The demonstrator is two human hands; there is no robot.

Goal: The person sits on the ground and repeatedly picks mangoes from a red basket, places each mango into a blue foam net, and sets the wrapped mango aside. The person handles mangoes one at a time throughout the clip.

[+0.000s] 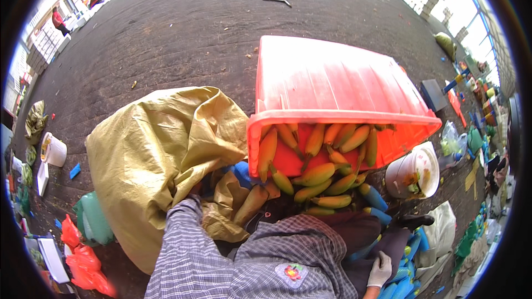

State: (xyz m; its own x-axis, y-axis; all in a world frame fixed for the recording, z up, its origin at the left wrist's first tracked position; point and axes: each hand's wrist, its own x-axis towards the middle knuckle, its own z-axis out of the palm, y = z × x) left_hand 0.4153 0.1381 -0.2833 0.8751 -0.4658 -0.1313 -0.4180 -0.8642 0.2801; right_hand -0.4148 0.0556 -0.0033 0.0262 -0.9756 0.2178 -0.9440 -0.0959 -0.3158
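Observation:
A large gold woven plastic sack [137,166] bulges before me on the left. My left forearm, in a checked sleeve, reaches into its folds, which hide my left hand. Beside the sack a red plastic crate [341,79] lies on its side, mouth towards me. Elongated, banana-like green-yellow fruits [318,176] lie in it and spill over its rim. My right hand [380,270], in a whitish glove, is low on the right, beside several fruits in blue sleeves [401,276]. Its fingers point up against dark cloth; whether they grip anything is unclear.
A dirty white bucket [411,172] stands right of the crate. Red plastic bags [85,263] and a green bundle [94,218] lie on the left. Another white bucket [54,149] is farther left. Stacked boxes and people are in the distance, with litter along the right.

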